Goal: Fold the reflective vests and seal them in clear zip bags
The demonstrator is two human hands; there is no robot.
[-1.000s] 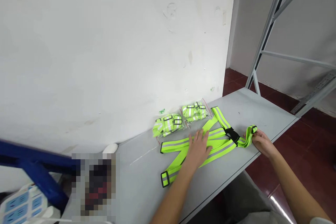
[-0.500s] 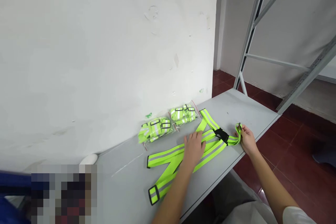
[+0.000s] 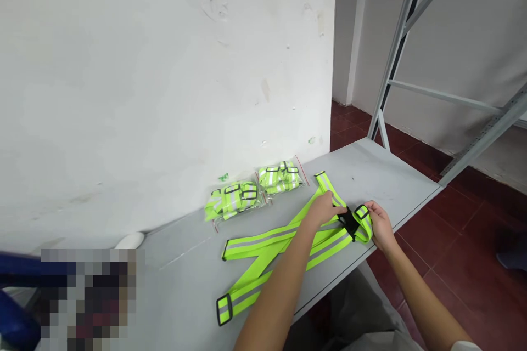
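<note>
a bright green reflective strap harness lies spread on the grey bench, stretched slantwise along the front edge toward the right end. its straps carry a silver stripe and cross one another. the strap end nearest the bench's front edge, on the left, has a black adjuster; another strap end lies just behind it, and a third points toward the back edge.

the person's left hand rests over the straps with fingers bent and the thumb stretched out to the black buckle; its fingertips are partly hidden, so whether they grip anything cannot be told. the right hand, by the front edge, pinches a short looped strap between thumb and fingers, close to the black slider on it. this loop curls up beside the buckle.

along the back edge, near the white wall, lie two clear bags of folded green straps: the left bag and, just beside it, the right bag, with a red line along one side. farther left on the back edge is a white rounded object. a metal frame rises near the bench's right end, above a dark red tiled floor.
</note>
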